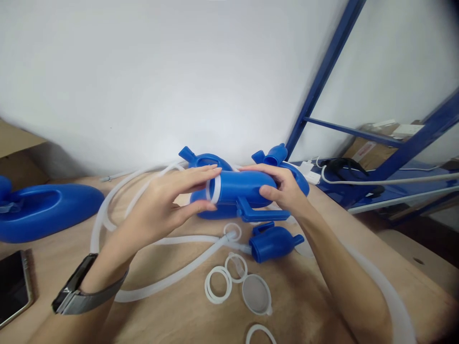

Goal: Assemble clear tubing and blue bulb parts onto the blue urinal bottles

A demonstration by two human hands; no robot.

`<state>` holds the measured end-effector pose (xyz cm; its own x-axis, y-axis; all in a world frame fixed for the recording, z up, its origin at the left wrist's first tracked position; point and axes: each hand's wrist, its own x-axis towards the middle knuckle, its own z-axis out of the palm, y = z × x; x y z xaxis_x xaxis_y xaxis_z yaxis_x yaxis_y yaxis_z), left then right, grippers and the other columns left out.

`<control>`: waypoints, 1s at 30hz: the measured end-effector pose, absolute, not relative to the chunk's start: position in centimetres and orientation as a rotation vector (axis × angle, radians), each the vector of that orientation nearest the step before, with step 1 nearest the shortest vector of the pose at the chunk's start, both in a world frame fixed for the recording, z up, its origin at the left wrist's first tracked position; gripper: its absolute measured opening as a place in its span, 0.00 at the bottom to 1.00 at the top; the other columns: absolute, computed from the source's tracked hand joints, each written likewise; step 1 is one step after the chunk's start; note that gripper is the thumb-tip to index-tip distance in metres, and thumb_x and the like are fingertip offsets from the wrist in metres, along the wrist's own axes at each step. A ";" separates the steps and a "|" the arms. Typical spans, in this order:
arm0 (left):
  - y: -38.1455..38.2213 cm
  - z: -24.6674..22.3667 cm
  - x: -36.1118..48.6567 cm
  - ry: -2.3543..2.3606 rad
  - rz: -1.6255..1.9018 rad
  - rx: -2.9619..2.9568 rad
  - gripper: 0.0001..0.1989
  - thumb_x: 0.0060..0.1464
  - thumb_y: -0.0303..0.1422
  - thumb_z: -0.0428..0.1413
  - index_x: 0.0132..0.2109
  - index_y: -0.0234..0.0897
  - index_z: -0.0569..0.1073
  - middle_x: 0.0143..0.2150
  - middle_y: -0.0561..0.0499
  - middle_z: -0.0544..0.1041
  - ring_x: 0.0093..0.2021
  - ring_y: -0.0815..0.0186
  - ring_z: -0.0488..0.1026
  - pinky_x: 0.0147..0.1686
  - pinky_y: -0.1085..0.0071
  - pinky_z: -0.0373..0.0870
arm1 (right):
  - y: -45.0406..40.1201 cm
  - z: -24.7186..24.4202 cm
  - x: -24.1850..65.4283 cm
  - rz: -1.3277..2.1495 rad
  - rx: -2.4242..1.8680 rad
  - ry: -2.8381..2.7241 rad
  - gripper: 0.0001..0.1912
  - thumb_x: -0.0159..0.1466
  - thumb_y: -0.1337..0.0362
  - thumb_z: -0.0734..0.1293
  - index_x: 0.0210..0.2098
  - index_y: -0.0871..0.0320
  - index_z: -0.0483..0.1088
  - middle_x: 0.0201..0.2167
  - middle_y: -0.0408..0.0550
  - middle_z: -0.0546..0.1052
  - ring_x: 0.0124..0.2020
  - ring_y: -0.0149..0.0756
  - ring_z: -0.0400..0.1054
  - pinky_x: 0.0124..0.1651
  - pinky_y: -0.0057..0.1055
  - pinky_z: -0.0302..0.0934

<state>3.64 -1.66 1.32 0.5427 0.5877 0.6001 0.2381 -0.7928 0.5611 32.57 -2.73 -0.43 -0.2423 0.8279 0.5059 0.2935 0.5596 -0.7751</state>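
Observation:
My right hand (281,186) is wrapped over the rounded end of a blue plastic cup with a side handle (244,186). The cup lies sideways, its open mouth facing left. A white ring (215,188) sits around the mouth. My left hand (168,196) grips that ring, thumb below and fingers above. Behind the cup are a blue bottle (210,160) and another blue bottle (301,179), partly hidden. In front lies a smaller blue cup with a spout (274,244), near loose white rings (218,285) and a white lid (256,294).
Translucent hose (172,275) loops across the brown tabletop (172,315). At the left are a large blue bottle (53,210), a phone (14,286) and a cardboard box (21,157). A blue metal shelf frame (322,71) stands at the right, with a cable (387,181) along it.

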 end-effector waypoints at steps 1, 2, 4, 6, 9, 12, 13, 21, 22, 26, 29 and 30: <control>-1.7 1.4 3.5 0.672 1.150 2.385 0.27 0.57 0.40 0.69 0.64 0.55 0.77 0.64 0.52 0.79 0.61 0.50 0.78 0.62 0.53 0.79 | -2.7 -0.4 32.8 0.703 -0.897 -1.840 0.35 0.59 0.34 0.73 0.55 0.51 0.80 0.55 0.51 0.82 0.57 0.54 0.76 0.58 0.46 0.71; -1.8 1.4 3.4 0.668 1.151 2.389 0.28 0.58 0.39 0.69 0.64 0.56 0.76 0.64 0.52 0.78 0.62 0.50 0.78 0.62 0.53 0.79 | -2.6 -0.3 33.1 0.737 -0.865 -1.886 0.37 0.58 0.34 0.73 0.57 0.51 0.79 0.58 0.52 0.81 0.59 0.54 0.74 0.60 0.46 0.70; -1.8 1.6 3.2 0.639 1.148 2.360 0.28 0.58 0.38 0.69 0.64 0.58 0.75 0.65 0.54 0.77 0.63 0.51 0.77 0.62 0.54 0.79 | -2.6 -0.2 33.8 0.817 -0.802 -1.967 0.43 0.56 0.36 0.76 0.64 0.49 0.73 0.63 0.53 0.76 0.63 0.55 0.71 0.61 0.47 0.70; -1.8 1.7 3.1 0.597 1.136 2.327 0.29 0.58 0.37 0.69 0.64 0.58 0.75 0.66 0.54 0.77 0.65 0.51 0.75 0.62 0.54 0.79 | -2.7 -0.1 34.3 0.872 -0.780 -2.030 0.47 0.54 0.41 0.80 0.69 0.47 0.67 0.67 0.54 0.72 0.66 0.56 0.69 0.61 0.47 0.71; -1.9 1.8 2.8 0.531 1.130 2.313 0.29 0.58 0.34 0.69 0.64 0.60 0.75 0.66 0.55 0.77 0.67 0.51 0.72 0.63 0.54 0.78 | -3.0 0.0 34.3 0.791 -0.783 -2.081 0.45 0.56 0.46 0.80 0.69 0.46 0.68 0.67 0.53 0.73 0.65 0.56 0.70 0.62 0.49 0.70; -1.9 1.8 2.5 0.500 1.129 2.312 0.31 0.57 0.31 0.69 0.65 0.62 0.74 0.66 0.56 0.76 0.68 0.52 0.72 0.62 0.57 0.79 | -3.3 0.1 33.5 0.640 -0.779 -2.052 0.40 0.57 0.42 0.78 0.65 0.47 0.72 0.62 0.52 0.77 0.62 0.57 0.73 0.61 0.50 0.70; -1.9 1.8 2.5 0.500 1.126 2.312 0.32 0.57 0.31 0.69 0.65 0.62 0.74 0.66 0.55 0.76 0.68 0.52 0.72 0.62 0.57 0.80 | -3.4 0.1 33.2 0.602 -0.780 -2.041 0.40 0.58 0.40 0.77 0.65 0.48 0.73 0.61 0.51 0.79 0.61 0.58 0.73 0.60 0.51 0.70; -2.5 2.2 3.1 0.477 1.170 2.353 0.33 0.56 0.33 0.71 0.64 0.65 0.73 0.62 0.60 0.79 0.64 0.55 0.76 0.60 0.60 0.82 | -3.9 0.1 31.9 0.659 -0.709 -1.858 0.31 0.61 0.34 0.70 0.52 0.50 0.82 0.51 0.48 0.84 0.53 0.54 0.78 0.59 0.47 0.69; -2.6 2.2 3.2 0.483 1.176 2.378 0.33 0.56 0.34 0.70 0.65 0.66 0.72 0.62 0.60 0.79 0.64 0.55 0.75 0.61 0.60 0.81 | -4.0 0.2 31.9 0.694 -0.717 -1.849 0.31 0.61 0.35 0.70 0.51 0.50 0.82 0.50 0.48 0.84 0.54 0.54 0.78 0.59 0.47 0.69; -3.1 2.2 3.3 0.483 1.230 2.513 0.32 0.59 0.33 0.69 0.66 0.65 0.71 0.61 0.59 0.79 0.66 0.54 0.74 0.64 0.58 0.77 | -3.9 0.3 31.9 0.862 -0.780 -1.789 0.32 0.60 0.34 0.71 0.50 0.52 0.82 0.50 0.49 0.84 0.55 0.56 0.77 0.59 0.47 0.70; -3.7 2.1 3.3 0.497 1.244 2.601 0.30 0.62 0.32 0.66 0.67 0.62 0.71 0.63 0.57 0.77 0.64 0.53 0.75 0.60 0.60 0.80 | -3.5 -0.3 32.0 0.958 -0.822 -1.719 0.33 0.60 0.32 0.69 0.46 0.53 0.83 0.44 0.51 0.85 0.46 0.54 0.80 0.47 0.46 0.76; -3.8 2.1 3.4 0.514 1.242 2.630 0.29 0.63 0.32 0.65 0.67 0.61 0.71 0.65 0.57 0.76 0.63 0.53 0.77 0.57 0.61 0.82 | -3.3 -0.6 32.0 0.905 -0.859 -1.722 0.34 0.61 0.31 0.67 0.46 0.53 0.84 0.38 0.51 0.85 0.39 0.52 0.81 0.38 0.44 0.77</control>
